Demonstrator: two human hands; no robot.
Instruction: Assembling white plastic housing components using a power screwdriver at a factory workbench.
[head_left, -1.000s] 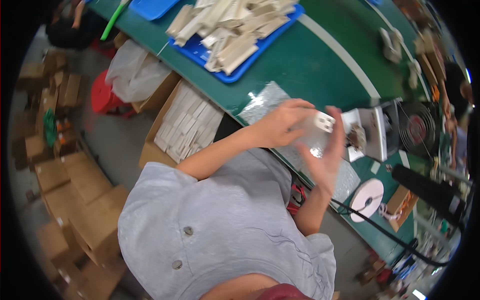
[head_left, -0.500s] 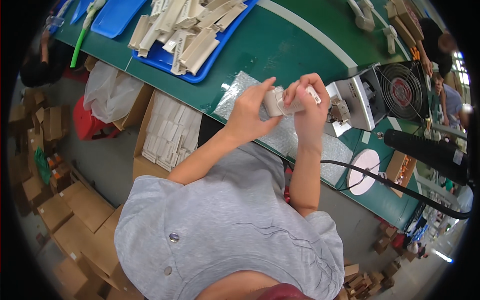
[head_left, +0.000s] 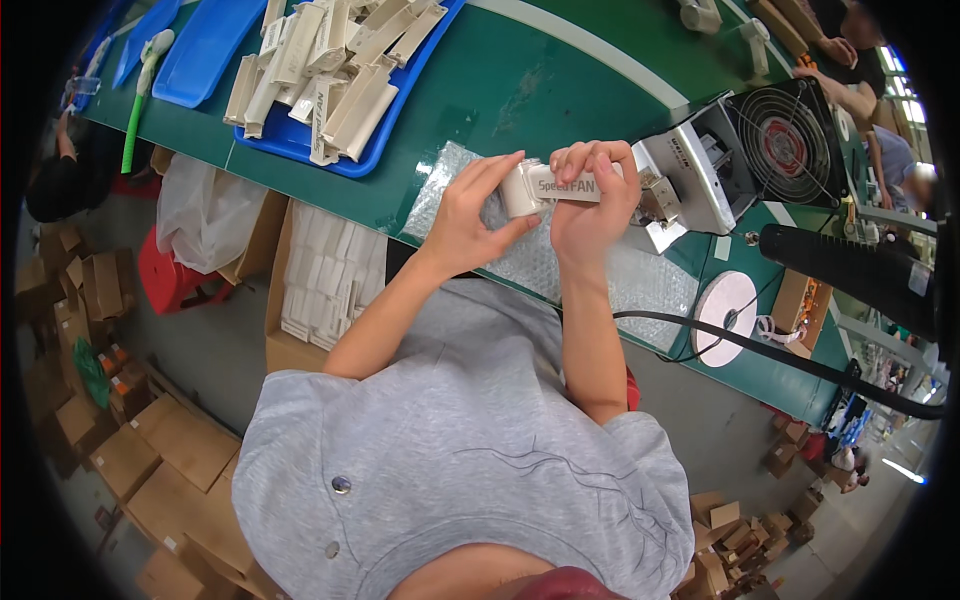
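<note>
White device (head_left: 560, 187) is held above bubble wrap (head_left: 648, 292) on the counter (head_left: 550, 95): the left hand (head_left: 465, 218) pinches its blunt end; the right hand (head_left: 597, 207) clamps its flat section. Likely light, stiff, smooth; its side edges suit gripping.

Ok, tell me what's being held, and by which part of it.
A white plastic piece: the left hand holds its rounded end between fingers and thumb; the right hand wraps its fingers over the flat, lettered section.
</note>
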